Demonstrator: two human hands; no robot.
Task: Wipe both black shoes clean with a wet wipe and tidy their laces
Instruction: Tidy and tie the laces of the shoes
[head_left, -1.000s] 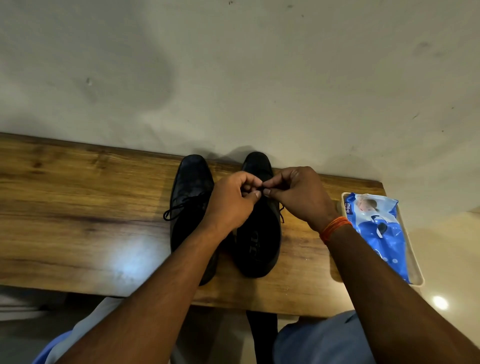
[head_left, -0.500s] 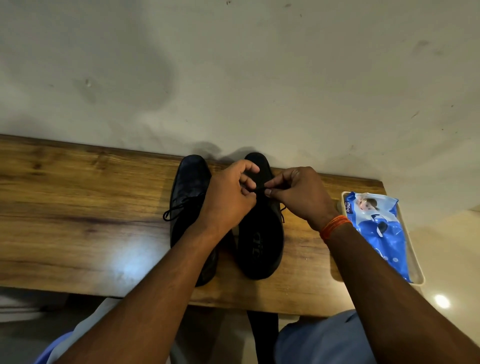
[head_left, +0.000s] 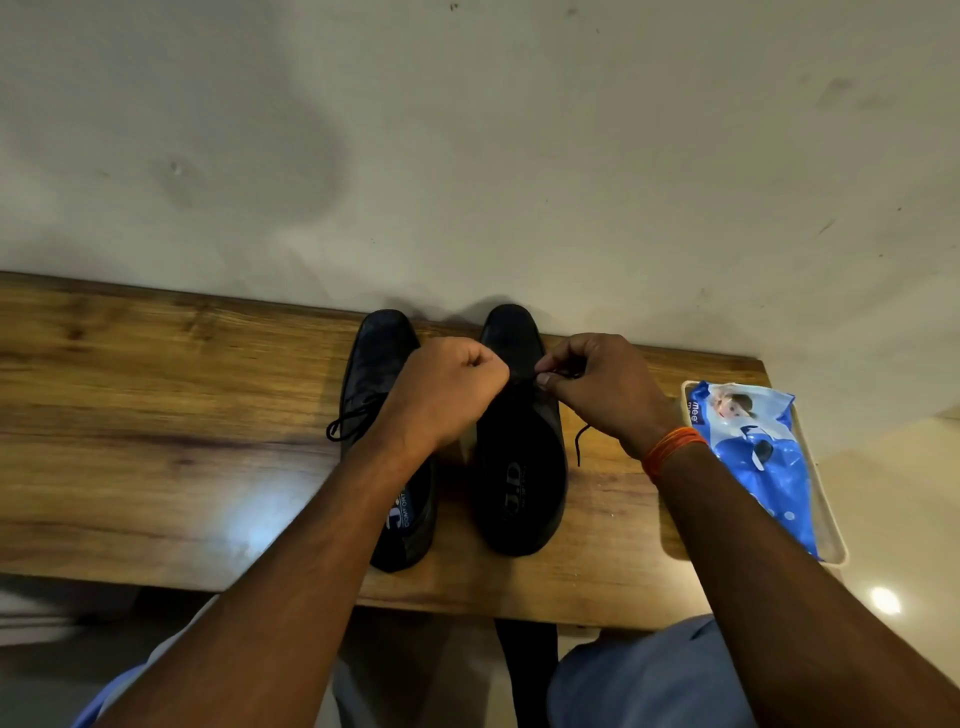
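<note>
Two black lace-up shoes stand side by side on a wooden table (head_left: 156, 415), toes toward the wall. Over the right shoe (head_left: 519, 467) my left hand (head_left: 447, 395) and my right hand (head_left: 602, 389) each pinch a strand of its black lace (head_left: 522, 375), stretched taut between them. A loose lace end (head_left: 579, 441) hangs down the shoe's right side. The left shoe (head_left: 379, 353) lies partly under my left forearm, its lace loop (head_left: 345, 423) spilling onto the table at its left.
A blue and white wet wipe pack (head_left: 753, 457) lies in a shallow white tray (head_left: 831, 540) at the table's right end. A pale wall (head_left: 467, 156) rises directly behind the shoes. The table's near edge runs just above my knees.
My hands have drawn apart over the right shoe, stretching the lace between them. My left fist has closed tighter.
</note>
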